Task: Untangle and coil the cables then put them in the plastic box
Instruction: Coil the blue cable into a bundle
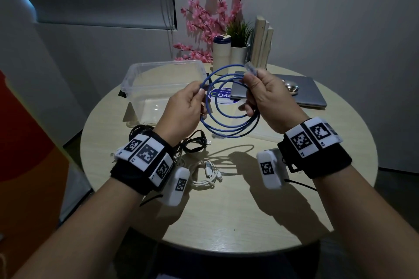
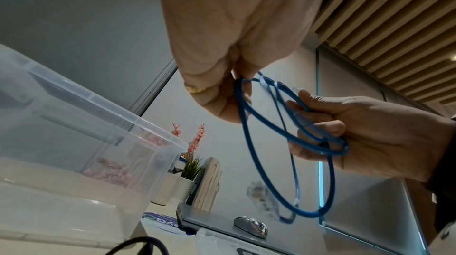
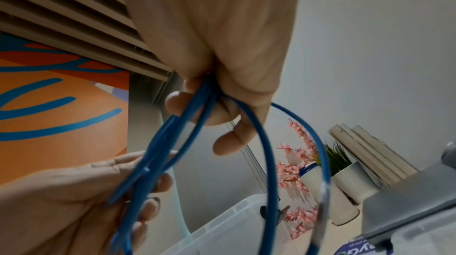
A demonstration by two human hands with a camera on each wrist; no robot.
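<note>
A blue network cable (image 1: 229,118) hangs in several loops above the round table (image 1: 226,210). My left hand (image 1: 188,106) pinches the loops at their left side. My right hand (image 1: 263,95) grips them at the right, and a clear plug (image 1: 250,68) sticks up past its thumb. The left wrist view shows the blue cable (image 2: 254,154) running from my left hand (image 2: 222,76) to my right hand (image 2: 345,134). In the right wrist view the blue cable (image 3: 269,154) leaves my right hand (image 3: 222,99) toward my left hand (image 3: 93,191). The clear plastic box (image 1: 158,88) stands open at the back left.
A black cable (image 1: 192,142) and a white USB cable (image 1: 206,174) lie on the table under my hands. A closed laptop (image 1: 301,95) with a metal mouse (image 1: 292,87) sits back right. Pots with pink flowers (image 1: 208,20), a green plant (image 1: 239,31) and wooden boards (image 1: 260,41) stand behind.
</note>
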